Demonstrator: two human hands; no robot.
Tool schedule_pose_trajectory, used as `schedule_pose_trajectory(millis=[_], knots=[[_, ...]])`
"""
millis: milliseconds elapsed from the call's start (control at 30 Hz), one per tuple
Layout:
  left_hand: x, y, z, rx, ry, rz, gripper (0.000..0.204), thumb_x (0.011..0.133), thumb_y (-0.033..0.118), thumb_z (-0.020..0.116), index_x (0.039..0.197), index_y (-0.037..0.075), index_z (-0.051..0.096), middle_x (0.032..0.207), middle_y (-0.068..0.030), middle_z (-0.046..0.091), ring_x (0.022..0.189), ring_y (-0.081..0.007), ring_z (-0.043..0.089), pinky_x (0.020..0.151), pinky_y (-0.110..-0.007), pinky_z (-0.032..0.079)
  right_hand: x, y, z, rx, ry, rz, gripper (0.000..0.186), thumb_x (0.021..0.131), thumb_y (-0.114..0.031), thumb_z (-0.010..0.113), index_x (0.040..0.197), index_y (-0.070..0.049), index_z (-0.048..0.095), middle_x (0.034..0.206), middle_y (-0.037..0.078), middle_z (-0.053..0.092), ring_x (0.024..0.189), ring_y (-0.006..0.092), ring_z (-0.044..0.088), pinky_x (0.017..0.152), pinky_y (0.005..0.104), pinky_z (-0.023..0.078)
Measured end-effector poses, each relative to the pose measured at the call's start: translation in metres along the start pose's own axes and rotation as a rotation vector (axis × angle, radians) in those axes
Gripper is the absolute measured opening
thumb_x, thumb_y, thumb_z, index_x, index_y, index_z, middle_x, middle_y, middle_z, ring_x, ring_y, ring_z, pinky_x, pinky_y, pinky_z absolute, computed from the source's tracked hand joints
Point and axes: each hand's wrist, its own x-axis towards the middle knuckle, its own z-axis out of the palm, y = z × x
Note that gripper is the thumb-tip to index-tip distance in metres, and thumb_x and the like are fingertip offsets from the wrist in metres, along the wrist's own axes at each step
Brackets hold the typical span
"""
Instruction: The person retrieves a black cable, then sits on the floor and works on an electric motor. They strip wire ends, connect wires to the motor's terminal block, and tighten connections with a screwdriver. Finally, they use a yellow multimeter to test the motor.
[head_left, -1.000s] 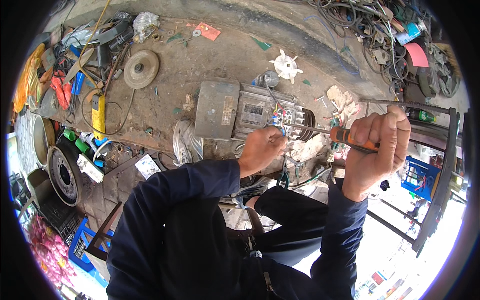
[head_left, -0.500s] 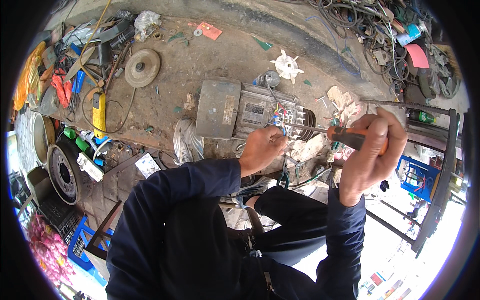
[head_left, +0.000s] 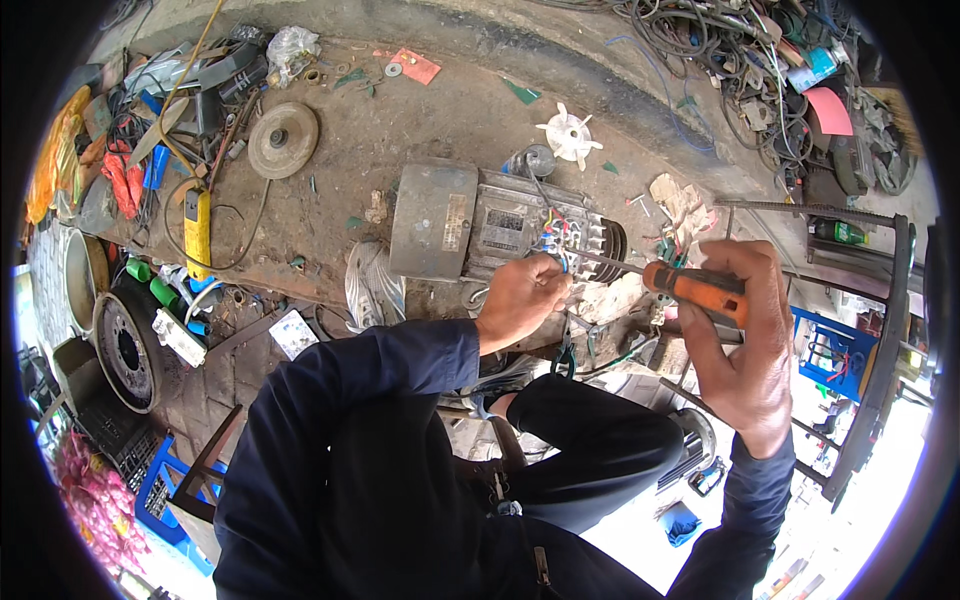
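A grey electric motor [head_left: 433, 222] lies on its side, with an open terminal box [head_left: 570, 238] where red, yellow and blue wires meet small metal terminals. My left hand [head_left: 524, 303] pinches its fingers together against the near edge of that box, beside a blue wire; what lies between the fingertips is hidden. From the right, my right hand [head_left: 745, 345] grips an orange-and-black screwdriver [head_left: 712, 293]. Its thin shaft reaches left, with the tip in among the terminals. The thumb lies below the handle, and the fingers curl over its back end.
Beyond the motor are a white fan wheel [head_left: 570, 137] and a small metal cylinder [head_left: 540, 158]. A round disc [head_left: 283, 140] and yellow hoist control [head_left: 197, 230] lie left. Pliers [head_left: 566, 352] are close to my knee. Cables [head_left: 690, 40] heap at far right; a metal frame [head_left: 885, 340] stands right.
My right hand has shifted its hold on the screwdriver, its fingers loosened and the wrist moved right and down. The handle has turned and slid slightly left. My left hand stays nearly still.
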Motion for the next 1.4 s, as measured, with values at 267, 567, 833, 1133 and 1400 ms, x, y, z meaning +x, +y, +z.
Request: schedule_pose_trajectory(millis=[267, 567, 833, 1133, 1400], knots=[[0.000, -0.003, 0.000, -0.039, 0.009, -0.003, 0.022, 0.100, 0.015, 0.068, 0.097, -0.006, 0.067, 0.089, -0.0104, 0.072, 0.074, -0.0145, 0.072, 0.063, -0.027, 0.058, -0.001, 0.006, -0.001, -0.023, -0.035, 0.026, 0.027, 0.089, -0.003, 0.076, 0.107, 0.001, 0.056, 0.089, 0.016, 0.069, 0.080, 0.0252, 0.077, 0.065, 0.0318, 0.057], [0.000, -0.002, 0.001, -0.047, 0.000, 0.006, 0.022, 0.100, 0.015, 0.069, 0.095, -0.006, 0.066, 0.088, -0.0101, 0.072, 0.074, -0.0138, 0.071, 0.063, -0.028, 0.058, -0.001, 0.006, 0.004, 0.029, 0.017, 0.072, 0.025, 0.090, -0.003, 0.076, 0.106, 0.000, 0.056, 0.085, 0.015, 0.072, 0.070, 0.0229, 0.074, 0.061, 0.0315, 0.056], [-0.001, -0.002, 0.002, -0.031, 0.029, 0.042, 0.019, 0.099, 0.014, 0.066, 0.095, -0.005, 0.068, 0.078, -0.0102, 0.071, 0.067, -0.0137, 0.070, 0.061, -0.030, 0.055, 0.001, 0.008, 0.000, -0.052, -0.029, 0.139, 0.024, 0.090, -0.006, 0.077, 0.102, -0.001, 0.057, 0.082, 0.016, 0.073, 0.067, 0.0248, 0.074, 0.059, 0.0332, 0.056], [0.000, -0.001, 0.001, -0.047, -0.007, 0.001, 0.020, 0.101, 0.014, 0.067, 0.099, -0.006, 0.067, 0.090, -0.0104, 0.072, 0.076, -0.0135, 0.071, 0.065, -0.027, 0.060, -0.005, 0.002, 0.004, 0.013, 0.025, 0.169, 0.029, 0.088, -0.007, 0.080, 0.101, 0.000, 0.056, 0.079, 0.016, 0.074, 0.069, 0.0239, 0.074, 0.062, 0.0337, 0.056], [-0.001, -0.001, 0.001, -0.020, -0.004, 0.014, 0.020, 0.101, 0.014, 0.068, 0.099, -0.006, 0.067, 0.091, -0.0109, 0.072, 0.076, -0.0138, 0.072, 0.065, -0.027, 0.060, -0.009, 0.003, 0.006, 0.065, -0.044, 0.261, 0.035, 0.089, 0.001, 0.073, 0.116, 0.000, 0.051, 0.078, 0.015, 0.074, 0.083, 0.0191, 0.077, 0.068, 0.0299, 0.057]])
